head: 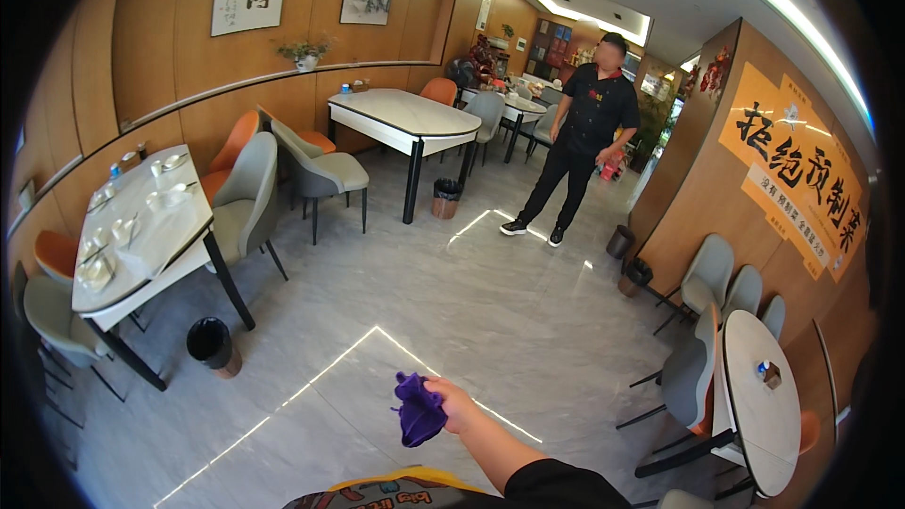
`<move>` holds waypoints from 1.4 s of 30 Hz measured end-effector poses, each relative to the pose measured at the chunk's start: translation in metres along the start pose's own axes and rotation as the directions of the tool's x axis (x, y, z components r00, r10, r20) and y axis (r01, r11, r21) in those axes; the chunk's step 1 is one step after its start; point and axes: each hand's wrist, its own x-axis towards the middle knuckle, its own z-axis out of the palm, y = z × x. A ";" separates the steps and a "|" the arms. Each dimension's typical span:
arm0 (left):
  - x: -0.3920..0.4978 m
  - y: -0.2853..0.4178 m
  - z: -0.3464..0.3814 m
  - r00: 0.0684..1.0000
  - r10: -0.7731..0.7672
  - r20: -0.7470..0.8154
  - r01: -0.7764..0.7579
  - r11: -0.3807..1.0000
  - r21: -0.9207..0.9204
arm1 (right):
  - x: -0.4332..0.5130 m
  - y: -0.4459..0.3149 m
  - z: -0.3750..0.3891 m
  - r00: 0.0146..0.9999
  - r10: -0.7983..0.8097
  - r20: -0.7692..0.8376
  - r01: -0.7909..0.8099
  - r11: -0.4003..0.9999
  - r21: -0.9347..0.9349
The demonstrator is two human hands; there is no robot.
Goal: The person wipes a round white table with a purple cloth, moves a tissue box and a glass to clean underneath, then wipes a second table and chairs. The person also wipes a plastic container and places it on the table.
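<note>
My right hand (452, 403) reaches out in front of me, its fingers closed around a crumpled purple cloth (422, 411). The cloth hangs loosely over the grey tiled floor (452, 283), touching nothing but the hand. My left hand is out of view. Below the forearm, at the bottom edge, part of a yellow and grey printed garment (396, 491) shows on my own body.
A person (590, 127) in black stands ahead. On the left, a table (177, 226) bears dishes; a bin (212, 346) stands beside it. Another table (410, 113) is at the back, with grey chairs (314, 162). A round-ended table (760, 403) stands right.
</note>
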 end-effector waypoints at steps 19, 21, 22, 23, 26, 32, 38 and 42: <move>0.185 -0.047 -0.336 0.906 -0.357 0.226 0.216 -0.068 -0.974 | 0.480 -0.117 0.209 0.983 0.182 -0.037 -0.180 0.888 -0.422; 0.200 -0.081 -0.341 0.885 -0.365 0.289 0.108 -0.443 -0.890 | 0.554 -0.098 0.220 0.983 0.184 0.025 -0.143 0.836 -0.530; 0.212 -0.105 -0.340 0.864 -0.388 0.321 0.058 -0.557 -0.829 | 0.573 -0.084 0.244 0.971 0.238 -0.001 -0.205 0.834 -0.513; 0.226 -0.130 -0.342 0.844 -0.405 0.351 0.001 -0.655 -0.756 | 0.595 -0.072 0.266 0.967 0.252 0.030 -0.195 0.815 -0.545; 0.259 -0.211 -0.397 0.819 -0.510 0.262 -0.251 -0.730 -0.636 | 0.647 -0.040 0.329 0.970 0.238 0.039 -0.158 0.749 -0.643; 0.305 -0.325 -0.503 0.800 -0.533 0.277 -0.212 -0.682 -0.700 | 0.738 -0.003 0.449 0.967 0.239 0.090 -0.032 0.463 -0.886; 0.352 -0.354 -0.522 0.894 -0.327 0.307 -0.054 -0.757 -0.651 | 0.855 0.059 0.487 0.955 0.294 0.028 -0.033 0.200 -0.979; 0.339 -0.356 -0.511 0.861 -0.369 0.350 -0.121 -0.817 -0.563 | 0.854 0.074 0.558 0.947 0.320 0.005 0.019 -0.040 -0.999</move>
